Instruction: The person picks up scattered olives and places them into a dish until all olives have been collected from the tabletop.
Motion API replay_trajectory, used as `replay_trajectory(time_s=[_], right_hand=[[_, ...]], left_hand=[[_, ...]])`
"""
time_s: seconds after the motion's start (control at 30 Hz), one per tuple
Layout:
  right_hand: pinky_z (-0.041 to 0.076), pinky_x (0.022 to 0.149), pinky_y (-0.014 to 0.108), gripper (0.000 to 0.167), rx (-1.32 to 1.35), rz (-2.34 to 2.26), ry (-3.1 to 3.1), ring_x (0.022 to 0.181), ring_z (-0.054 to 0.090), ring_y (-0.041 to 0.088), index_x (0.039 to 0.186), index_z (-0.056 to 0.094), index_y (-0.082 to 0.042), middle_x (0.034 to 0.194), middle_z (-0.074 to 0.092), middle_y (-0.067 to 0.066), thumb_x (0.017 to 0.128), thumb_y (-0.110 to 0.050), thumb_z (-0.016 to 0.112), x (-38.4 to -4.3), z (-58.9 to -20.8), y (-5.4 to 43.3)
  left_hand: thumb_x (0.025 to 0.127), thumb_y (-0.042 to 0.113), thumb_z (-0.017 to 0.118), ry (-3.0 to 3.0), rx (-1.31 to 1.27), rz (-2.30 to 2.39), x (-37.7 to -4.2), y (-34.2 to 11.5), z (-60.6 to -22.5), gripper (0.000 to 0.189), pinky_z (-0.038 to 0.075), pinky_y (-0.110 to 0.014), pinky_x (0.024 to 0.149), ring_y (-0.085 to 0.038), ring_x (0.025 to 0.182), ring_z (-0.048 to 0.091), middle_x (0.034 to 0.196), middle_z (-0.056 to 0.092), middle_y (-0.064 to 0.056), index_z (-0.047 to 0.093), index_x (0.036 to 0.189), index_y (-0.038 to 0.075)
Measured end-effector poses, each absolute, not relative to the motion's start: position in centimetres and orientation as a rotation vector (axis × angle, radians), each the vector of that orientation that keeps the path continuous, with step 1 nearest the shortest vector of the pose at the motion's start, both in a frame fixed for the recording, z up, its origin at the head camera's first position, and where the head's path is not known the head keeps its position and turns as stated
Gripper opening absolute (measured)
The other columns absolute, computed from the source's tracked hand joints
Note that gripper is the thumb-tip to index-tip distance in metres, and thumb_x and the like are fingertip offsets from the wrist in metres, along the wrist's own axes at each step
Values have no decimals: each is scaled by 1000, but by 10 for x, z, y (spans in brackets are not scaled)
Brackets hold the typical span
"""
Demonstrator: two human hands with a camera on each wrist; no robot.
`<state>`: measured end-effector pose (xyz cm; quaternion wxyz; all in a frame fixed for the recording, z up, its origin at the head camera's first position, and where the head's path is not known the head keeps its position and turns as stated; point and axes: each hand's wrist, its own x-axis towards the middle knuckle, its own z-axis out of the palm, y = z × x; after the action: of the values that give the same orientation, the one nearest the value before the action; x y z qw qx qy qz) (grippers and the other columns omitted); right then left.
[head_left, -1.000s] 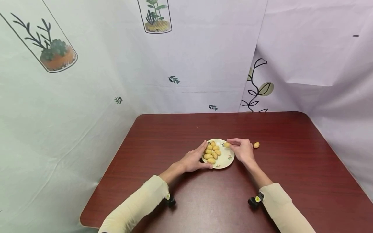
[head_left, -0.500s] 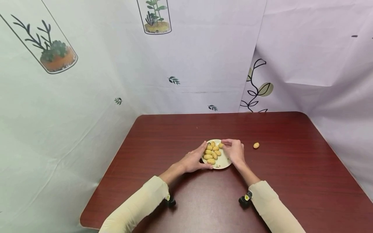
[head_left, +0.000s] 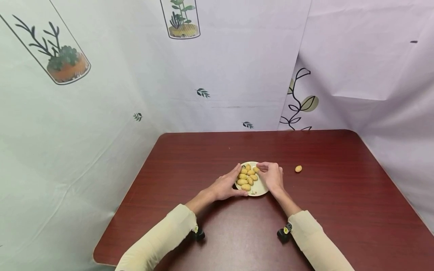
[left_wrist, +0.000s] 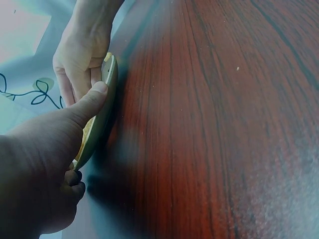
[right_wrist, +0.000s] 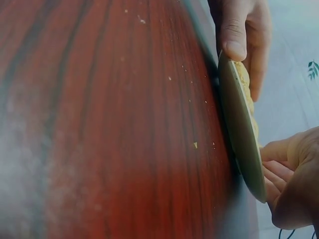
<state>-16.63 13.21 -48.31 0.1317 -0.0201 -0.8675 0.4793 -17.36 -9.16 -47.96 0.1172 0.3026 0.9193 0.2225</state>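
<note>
A small pale round plate (head_left: 259, 190) with a printed pattern bears several golden oval biscuit-like pieces (head_left: 242, 181), grouped on its left side. My left hand (head_left: 223, 186) grips the plate's left rim, its thumb on the near edge and its fingers toward the far edge. In the left wrist view that thumb (left_wrist: 92, 102) lies on the rim. Over the plate's right part, my right hand (head_left: 272, 177) has its fingertips at one more oval piece (head_left: 255, 170) near the far rim and appears to pinch it. From the right wrist view the plate's side (right_wrist: 239, 124) hides that pinch.
A single oval piece (head_left: 298, 169) lies on the dark red wooden table (head_left: 332, 195), right of the plate. Small crumbs (right_wrist: 195, 145) dot the tabletop. A pale printed cloth (head_left: 223, 75) hangs behind the table's far edge.
My right hand has moved left over the plate, carrying an oval piece toward the others, and has barely moved in the last half second. The left hand keeps its place.
</note>
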Motion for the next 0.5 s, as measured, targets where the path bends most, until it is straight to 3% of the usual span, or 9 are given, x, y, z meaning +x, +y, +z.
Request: replay_trajectory(time_s=[0.5], right_hand=[[53,103,49,27,-39,1429,-2506,105,77,34,114,81,3,109,79,19,87,-1,82,-169,-484,134]], left_hand=[[94,64,73,2688,893,642,-174,-91,-480,114,34,-52,122,-23,158,27,178,8,-10,11,172,10]])
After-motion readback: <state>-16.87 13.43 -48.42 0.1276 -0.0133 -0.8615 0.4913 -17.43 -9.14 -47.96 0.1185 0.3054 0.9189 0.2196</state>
